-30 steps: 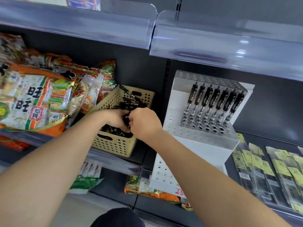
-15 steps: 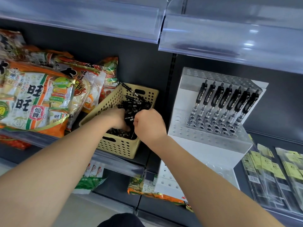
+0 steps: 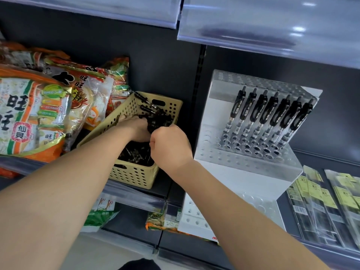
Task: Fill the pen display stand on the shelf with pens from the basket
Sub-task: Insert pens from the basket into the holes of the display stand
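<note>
My left hand (image 3: 136,129) is down in the pale yellow perforated plastic basket (image 3: 134,176), fingers wrapped round a clump of black click pens (image 3: 155,119). My right hand (image 3: 171,147) is curled tight against that clump, but I can't tell if it has a pen pinched. The basket sits at the shelf's front edge, just beside the clear-and-white perforated pen display stand (image 3: 243,164). The stand has seven black pens (image 3: 270,114) in one row; the holes in front are empty.

Risks: the pens look tangled, so pulling one could drag others over the rim to the floor. A hard tug may slide the basket off the front edge. Carrying a pen across, my arm could knock the leaning row.

Writing: the orange snack bags (image 3: 29,117) at the shelf's left end read 旺旺, with 仙貝 in a red seal, and 大 on the bag behind. The pen barrel print and the yellow labels on the clear packets (image 3: 319,191) at the right are too small to read.
</note>
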